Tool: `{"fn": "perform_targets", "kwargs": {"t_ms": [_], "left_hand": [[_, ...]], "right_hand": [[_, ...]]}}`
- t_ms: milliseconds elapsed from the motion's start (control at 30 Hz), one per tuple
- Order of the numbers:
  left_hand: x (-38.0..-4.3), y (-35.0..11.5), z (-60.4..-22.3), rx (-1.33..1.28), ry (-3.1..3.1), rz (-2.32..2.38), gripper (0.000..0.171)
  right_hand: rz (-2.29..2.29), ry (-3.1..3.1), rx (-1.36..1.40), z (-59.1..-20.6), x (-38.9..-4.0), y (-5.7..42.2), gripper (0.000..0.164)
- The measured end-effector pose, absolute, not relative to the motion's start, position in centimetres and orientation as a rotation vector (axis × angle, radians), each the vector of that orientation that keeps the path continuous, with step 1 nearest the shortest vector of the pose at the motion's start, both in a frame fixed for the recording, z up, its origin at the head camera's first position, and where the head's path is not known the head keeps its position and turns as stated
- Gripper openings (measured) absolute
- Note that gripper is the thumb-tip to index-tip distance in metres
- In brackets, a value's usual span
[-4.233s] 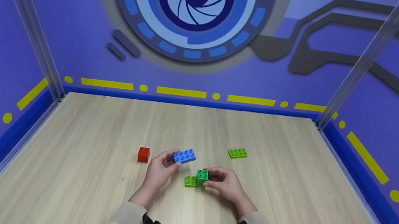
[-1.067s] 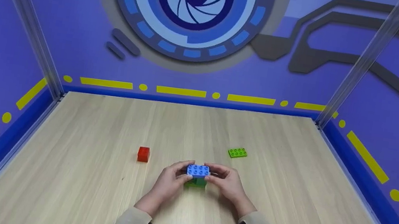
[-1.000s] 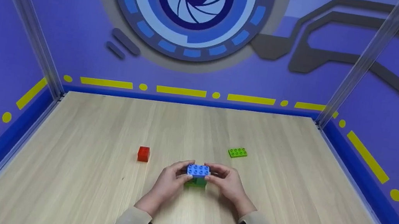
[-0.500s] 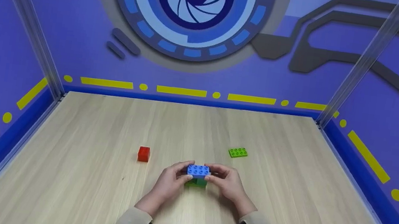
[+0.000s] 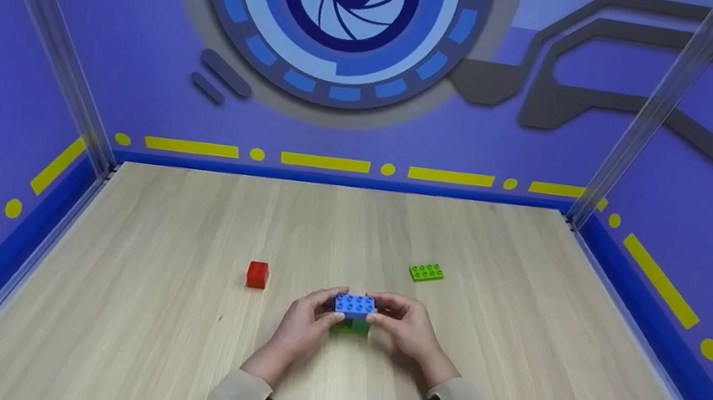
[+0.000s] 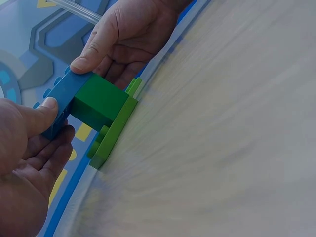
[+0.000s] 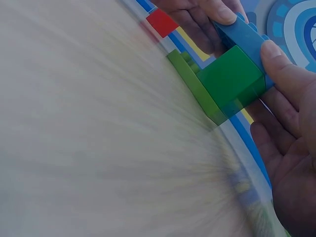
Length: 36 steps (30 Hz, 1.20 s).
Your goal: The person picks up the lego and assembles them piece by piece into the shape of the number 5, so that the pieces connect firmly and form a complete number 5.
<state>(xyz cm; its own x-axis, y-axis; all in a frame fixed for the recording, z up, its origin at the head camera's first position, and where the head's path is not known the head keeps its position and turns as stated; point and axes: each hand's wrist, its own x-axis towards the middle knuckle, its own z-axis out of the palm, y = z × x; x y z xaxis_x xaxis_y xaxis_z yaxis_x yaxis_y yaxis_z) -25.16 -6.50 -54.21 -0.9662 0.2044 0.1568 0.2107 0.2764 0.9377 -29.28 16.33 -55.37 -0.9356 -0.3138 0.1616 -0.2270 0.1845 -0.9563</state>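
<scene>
A blue building brick (image 5: 354, 306) with two rows of studs lies across the top of a green brick (image 6: 100, 100). My left hand (image 5: 302, 326) pinches its left end, thumb in front and fingers behind. At the other end my right hand (image 5: 410, 327) pinches it the same way. Beneath, the green brick stands on the right part of a lime-green plate (image 7: 195, 89) on the table; bare studs show on the plate's left part. Toward its left end the blue brick overhangs the green one. From the head view the blue brick and fingers partly hide the green pieces.
A red brick (image 5: 257, 275) stands on the wooden table (image 5: 139, 309) left of the hands. Farther back on the right lies a second lime-green plate (image 5: 426, 272). Blue-purple printed panels (image 5: 104, 60) wall the table at the back and both sides.
Since the oldest frame, my left hand has brought the blue brick right and onto the green brick. My right hand has shifted from the green brick to the blue one. Both hands then hold still.
</scene>
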Motion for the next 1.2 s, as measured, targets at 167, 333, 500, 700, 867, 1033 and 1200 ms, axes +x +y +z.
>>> {"fn": "perform_targets", "kwargs": {"t_ms": [167,333,500,700,867,1033,1200], "left_hand": [[-25.13,-6.51,-54.22,-0.406,-2.507,-1.826,0.043],[-25.2,-6.53,-54.36,-0.412,-2.497,-1.835,0.043],[-25.22,-6.54,-54.46,-0.419,-2.478,-1.848,0.043],[-25.2,-6.52,-54.38,-0.377,-2.491,-1.876,0.045],[-25.3,-6.46,-54.2,-0.378,-2.485,-1.871,0.045],[-25.21,-6.53,-54.3,-0.373,-2.492,-1.862,0.046],[-25.28,-6.6,-54.41,-0.378,-2.479,-1.871,0.048]], "right_hand": [[-1.88,2.377,-0.576,-55.44,-29.22,16.3,0.038],[-1.863,2.384,-0.587,-55.4,-29.16,16.24,0.037],[-1.849,2.393,-0.58,-55.3,-29.09,16.24,0.037],[-1.854,2.387,-0.552,-55.39,-29.12,16.24,0.037],[-1.878,2.372,-0.532,-55.45,-29.22,16.27,0.038],[-1.872,2.371,-0.525,-55.54,-29.23,16.3,0.04],[-1.877,2.388,-0.532,-55.55,-29.22,16.24,0.04]]}}
